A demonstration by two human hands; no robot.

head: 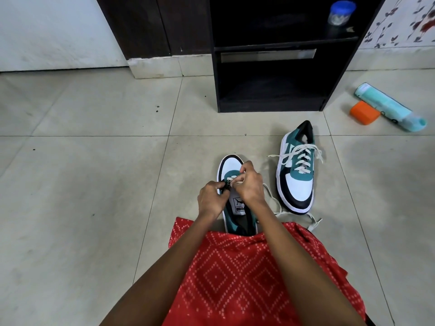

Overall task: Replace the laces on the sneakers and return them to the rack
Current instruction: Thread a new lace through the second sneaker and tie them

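Pale tiled floor (82, 184) below, dark rack (270, 107) standing at the far side, shelves open. Red patterned dress (235, 278) over the lap. Laced sneaker (297, 182) on the floor just before the rack, toe pointing back. Near sneaker (229, 165) by the knees, toe pointing away. Left hand (210, 198) pinching its eyelet edge, right hand (251, 184) pinching the lace (303, 220), loose length trailing across the floor to the right. Teal bottle (388, 105) lying far right, orange box (364, 112) touching it. Blue-lidded jar (341, 12) on the upper shelf.
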